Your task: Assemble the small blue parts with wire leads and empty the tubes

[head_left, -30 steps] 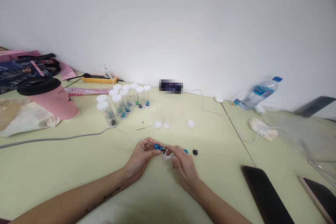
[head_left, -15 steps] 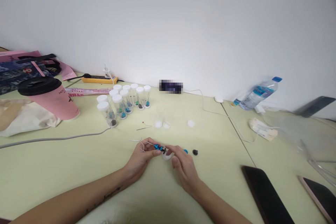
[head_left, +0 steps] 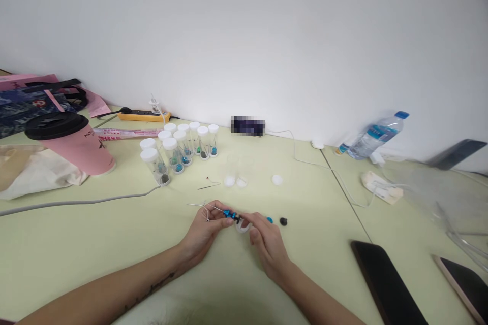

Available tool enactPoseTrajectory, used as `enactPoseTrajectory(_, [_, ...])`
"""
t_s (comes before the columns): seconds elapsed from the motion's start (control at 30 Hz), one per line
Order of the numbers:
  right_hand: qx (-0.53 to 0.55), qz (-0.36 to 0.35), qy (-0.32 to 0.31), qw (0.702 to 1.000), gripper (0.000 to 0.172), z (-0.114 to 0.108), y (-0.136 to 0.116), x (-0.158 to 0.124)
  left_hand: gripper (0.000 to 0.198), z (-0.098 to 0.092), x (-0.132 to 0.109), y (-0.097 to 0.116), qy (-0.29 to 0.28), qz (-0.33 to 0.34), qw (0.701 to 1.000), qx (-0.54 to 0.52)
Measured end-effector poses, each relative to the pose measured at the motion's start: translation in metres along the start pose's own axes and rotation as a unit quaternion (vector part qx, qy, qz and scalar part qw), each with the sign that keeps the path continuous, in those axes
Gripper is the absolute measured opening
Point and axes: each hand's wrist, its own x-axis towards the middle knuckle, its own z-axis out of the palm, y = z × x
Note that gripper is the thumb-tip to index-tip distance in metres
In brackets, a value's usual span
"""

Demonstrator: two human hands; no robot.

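My left hand [head_left: 204, 226] is closed, with thumb and fingers pinching a small blue-and-black piece on a thin metal rod [head_left: 231, 215]. A thin rod with a looped thread [head_left: 207, 212] sticks out past its knuckles to the left. My right hand [head_left: 267, 236] has bent fingers, and its index fingertip is at the black end of that piece. Beneath the right fingers lies a whitish, ring-shaped container [head_left: 243, 227], partly hidden. Just right of the right hand are a small blue part [head_left: 269, 220] and a black knob-like part [head_left: 283, 221].
Several clear tubes with white caps [head_left: 171, 155] stand at the back left. White discs [head_left: 277, 180] and a thin needle-like rod [head_left: 207, 187] lie beyond my hands. A pink cup [head_left: 78, 147] is at left; a dark phone [head_left: 385, 279] and a water bottle [head_left: 377, 137] are at right.
Both hands keep nearly the same pose. The right index finger shifts very slightly at the black end; the view drifts a little.
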Motion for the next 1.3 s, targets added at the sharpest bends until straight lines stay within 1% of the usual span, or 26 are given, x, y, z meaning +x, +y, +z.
enactPoseTrajectory(0.17, [-0.002,0.003,0.002,1.0,0.036,0.0003,0.0008,-0.0002,0.018,0.001,0.0,-0.0003,-0.011,0.008,1.0,-0.004])
enactPoseTrajectory(0.63, [-0.008,-0.002,0.001,1.0,0.038,-0.0012,-0.0014,0.0,0.02,0.0041,-0.0009,0.0017,0.004,0.004,1.0,-0.006])
enactPoseTrajectory(0.9, [0.004,-0.004,-0.001,1.0,0.037,-0.0003,-0.0002,0.0001,0.02,0.003,-0.0006,0.0013,0.001,0.005,1.0,-0.003])
enactPoseTrajectory(1.03, [-0.006,0.005,0.008,1.0,0.038,0.0,-0.0005,0.0,0.019,0.0034,-0.0006,0.0021,0.0,0.004,1.0,-0.002])
enactPoseTrajectory(1.3, [-0.008,0.001,0.008,1.0,0.038,-0.0004,-0.0014,-0.0001,0.019,0.0021,-0.0001,0.0008,-0.007,0.005,1.0,-0.008])
